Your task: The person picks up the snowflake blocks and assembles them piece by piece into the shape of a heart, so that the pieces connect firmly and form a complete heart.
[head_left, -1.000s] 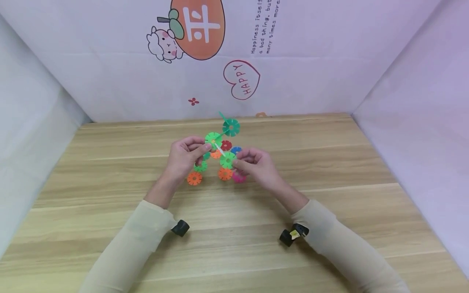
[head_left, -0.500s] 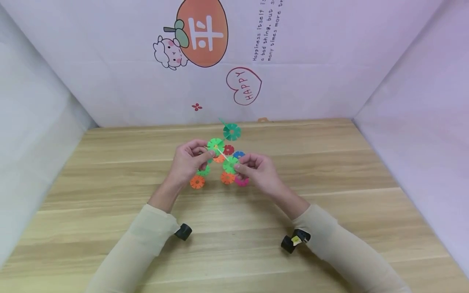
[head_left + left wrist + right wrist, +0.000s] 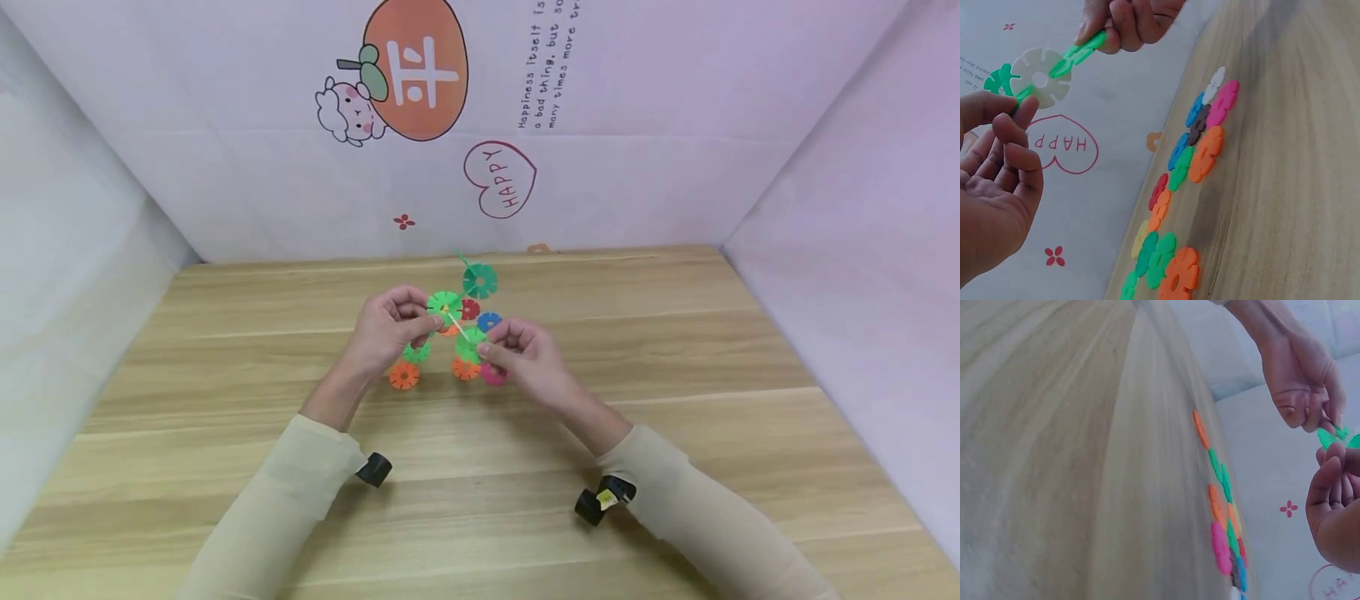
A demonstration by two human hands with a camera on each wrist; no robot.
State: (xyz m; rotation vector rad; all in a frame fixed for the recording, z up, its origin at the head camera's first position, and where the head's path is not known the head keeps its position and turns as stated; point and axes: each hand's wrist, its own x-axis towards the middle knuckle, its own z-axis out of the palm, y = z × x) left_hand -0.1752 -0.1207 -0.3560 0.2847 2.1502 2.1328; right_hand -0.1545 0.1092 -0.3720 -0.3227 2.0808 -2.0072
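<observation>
My left hand pinches a light green notched disc between thumb and fingers. My right hand pinches a second light green disc by its right edge. Between these two sits a white notched disc, edge-on in the head view, with both green discs slotted into it. Beyond the left-hand disc, a darker green disc is joined on, and another darker green piece sticks up behind it edge-on. The joined group is held above the table.
On the wooden table several loose discs lie flat beneath the hands, among them orange, red, blue, pink and white ones. A printed white cloth stands behind the table.
The head view has tilted slightly, so everything sits lower. The right-hand green disc has turned a little, and the darker green end has shifted slightly right. Both hands keep their hold.
</observation>
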